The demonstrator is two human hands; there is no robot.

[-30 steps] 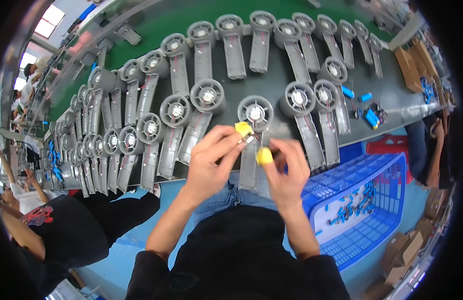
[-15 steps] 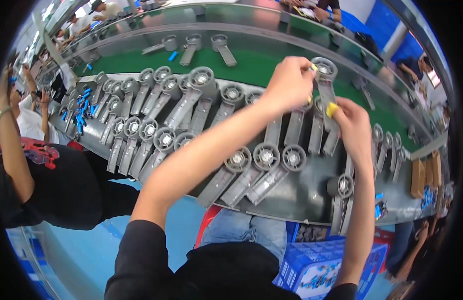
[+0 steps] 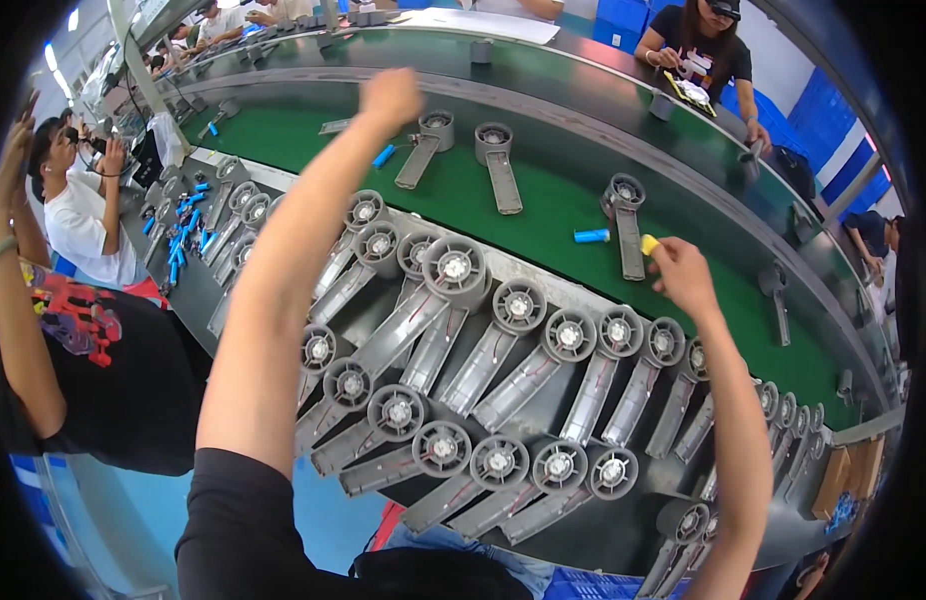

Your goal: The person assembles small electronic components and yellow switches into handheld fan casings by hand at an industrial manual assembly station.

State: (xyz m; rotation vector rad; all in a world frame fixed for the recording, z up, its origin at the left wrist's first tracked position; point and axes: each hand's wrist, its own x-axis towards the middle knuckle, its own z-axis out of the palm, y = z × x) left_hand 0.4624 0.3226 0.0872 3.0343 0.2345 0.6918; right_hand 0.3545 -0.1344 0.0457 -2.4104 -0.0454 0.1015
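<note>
My left hand [image 3: 391, 100] reaches far over the green conveyor belt [image 3: 553, 205], close to a grey fan housing with a handle [image 3: 428, 145]. Blur hides its fingers, and I cannot tell whether it touches anything. Between the fingers of my right hand [image 3: 686, 277] is a small yellow piece [image 3: 650, 244]. That hand is just right of the handle of another grey fan housing [image 3: 625, 225] lying on the belt. A blue cylinder [image 3: 591, 236] rests left of that handle. A third grey fan housing [image 3: 499, 165] lies between my hands.
Rows of grey fan housings [image 3: 443, 448] cover the worktable [image 3: 403, 490] before me. Loose blue cylinders [image 3: 188, 225] lie at its left end. A co-worker in black [image 3: 68, 350] is at my left; another person [image 3: 698, 60] sits across the belt. A cardboard box [image 3: 845, 475] stands at right.
My hands have moved apart, the left one swinging far left over the belt. The fan housing that was between them now lies on the belt. The yellow piece stays in my right hand.
</note>
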